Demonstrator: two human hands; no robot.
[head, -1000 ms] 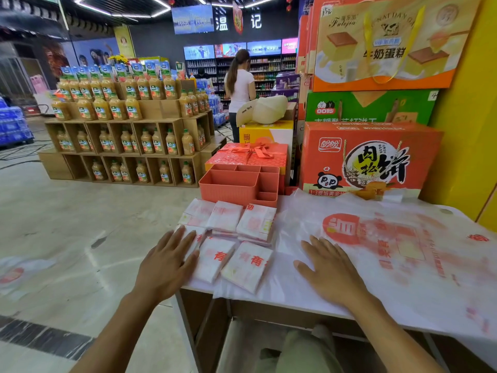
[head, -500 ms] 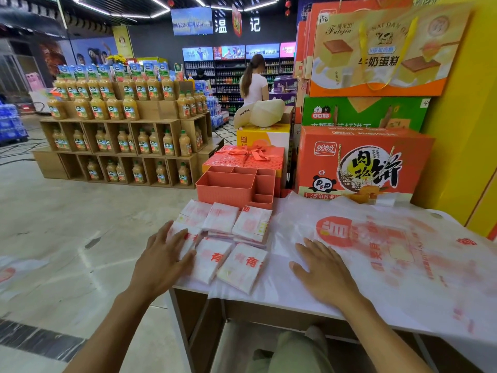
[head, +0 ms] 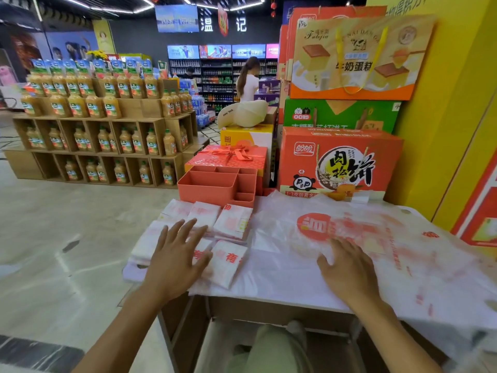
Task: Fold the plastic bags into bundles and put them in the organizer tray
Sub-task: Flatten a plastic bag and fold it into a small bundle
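Note:
Several folded white plastic-bag bundles (head: 231, 258) with red print lie in two rows at the table's left end. My left hand (head: 176, 261) lies flat with spread fingers over the front-left bundles. A large white plastic bag (head: 376, 238) with a red logo is spread flat across the table. My right hand (head: 347, 270) presses flat on it near the logo. The coral organizer tray (head: 212, 188), with several compartments, stands just behind the bundles; I see nothing inside it.
A red gift box (head: 228, 157) sits behind the tray. Stacked orange and green cartons (head: 338, 162) rise at the table's back right beside a yellow wall. Juice bottle shelves (head: 102, 130) stand across the aisle to the left. A person stands far back.
Both hands have slid forward and right over the table. My left hand now covers the front bundles; my right hand has reached the bag's logo.

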